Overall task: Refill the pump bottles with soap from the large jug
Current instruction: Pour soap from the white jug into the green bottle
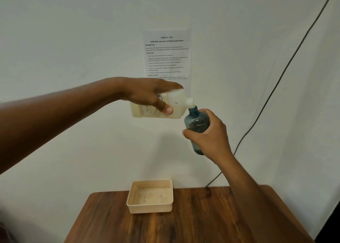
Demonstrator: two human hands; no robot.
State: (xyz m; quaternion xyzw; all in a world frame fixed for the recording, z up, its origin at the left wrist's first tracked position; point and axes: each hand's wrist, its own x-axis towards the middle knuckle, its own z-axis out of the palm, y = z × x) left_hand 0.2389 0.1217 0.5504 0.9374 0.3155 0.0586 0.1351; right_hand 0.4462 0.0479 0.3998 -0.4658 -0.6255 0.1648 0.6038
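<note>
My left hand (150, 95) grips a large translucent white soap jug (176, 104) from above, tipped on its side high over the table. Its short spout points right and down, touching the open neck of a blue-tinted bottle (196, 121). My right hand (209, 135) is wrapped around that bottle's lower body and holds it tilted slightly left. The bottle has no pump head on it. I cannot tell whether soap is flowing.
A peach plastic basket (150, 208) with nothing in it sits at the far edge of the wooden table (193, 224). A printed task sheet (166, 55) is stuck on the white wall behind. A dark cable (272, 93) runs down the wall at right.
</note>
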